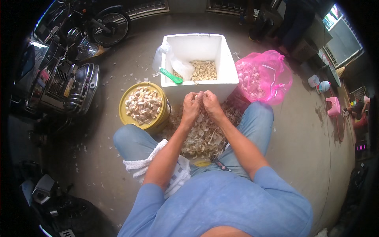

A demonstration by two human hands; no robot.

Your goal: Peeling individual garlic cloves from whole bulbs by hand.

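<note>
My left hand (191, 106) and my right hand (211, 103) meet in front of the white foam box (193, 89), fingertips pinched together. A small pale piece, which looks like a garlic clove (196, 96), shows between them, mostly hidden by the fingers. Beneath both hands spreads a heap of papery garlic skins (203, 138). Unpeeled garlic cloves (143, 104) fill the top of a yellow bucket (123, 108) at the left. Inside the box lie peeled cloves (204, 70) and a clear plastic bag (179, 65). A green-handled tool (171, 75) rests across its near left rim.
A pink mesh bag of garlic bulbs (252, 79) sits right of the box. Motorcycles (108, 25) stand along the left. A white towel (148, 162) drapes over my left thigh. At the right are a pink stool (333, 106) and small tubs (314, 81); a person's legs (294, 23) stand behind.
</note>
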